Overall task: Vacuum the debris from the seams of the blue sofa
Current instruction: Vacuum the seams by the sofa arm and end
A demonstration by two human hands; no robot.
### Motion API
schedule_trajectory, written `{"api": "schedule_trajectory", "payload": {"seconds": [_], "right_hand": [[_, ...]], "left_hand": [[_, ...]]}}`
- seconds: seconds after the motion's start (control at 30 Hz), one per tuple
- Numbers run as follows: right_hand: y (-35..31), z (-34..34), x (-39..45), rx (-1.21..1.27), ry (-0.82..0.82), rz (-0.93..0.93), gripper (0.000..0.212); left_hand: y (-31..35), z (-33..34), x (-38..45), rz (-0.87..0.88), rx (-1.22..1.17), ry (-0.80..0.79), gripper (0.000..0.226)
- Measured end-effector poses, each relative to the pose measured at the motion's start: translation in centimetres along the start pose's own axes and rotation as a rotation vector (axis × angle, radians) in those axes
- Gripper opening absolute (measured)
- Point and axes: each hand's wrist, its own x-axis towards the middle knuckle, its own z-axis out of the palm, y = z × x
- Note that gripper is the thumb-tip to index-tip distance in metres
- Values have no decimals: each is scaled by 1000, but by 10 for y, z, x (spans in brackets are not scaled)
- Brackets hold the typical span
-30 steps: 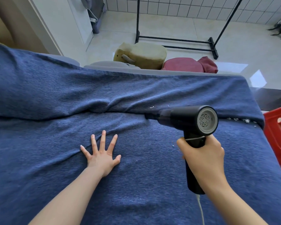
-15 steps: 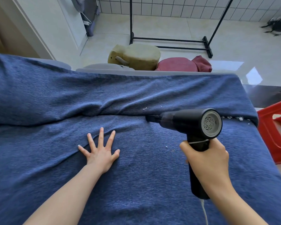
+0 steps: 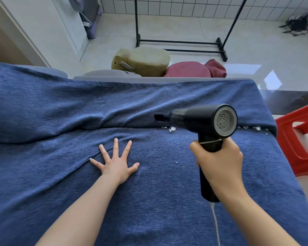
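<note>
One black vacuum (image 3: 199, 121) in the right hand's (image 3: 219, 162) closed grip, left hand (image 3: 116, 163) splayed flat on one blue sofa (image 3: 149, 201)

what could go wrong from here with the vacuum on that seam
The nozzle sits on the backrest side of the seam, so the white debris below the handheld vacuum may be missed. More bits at the seam's right end lie behind the vacuum and could be forgotten. The white cord under the right hand might snag. The left hand lying flat could bunch the blue cover.
</note>
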Motion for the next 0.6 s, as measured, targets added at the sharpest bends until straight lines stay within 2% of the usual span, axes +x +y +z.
{"api": "schedule_trajectory", "payload": {"seconds": [0.47,0.6], "right_hand": [[37,-30,-10,11,-3,25,17],[43,-25,-6,31,-6,70,17]], "left_hand": [[13,8,-6,5,-8,68,84],[57,17,-24,155,-24,-12,87]]}}
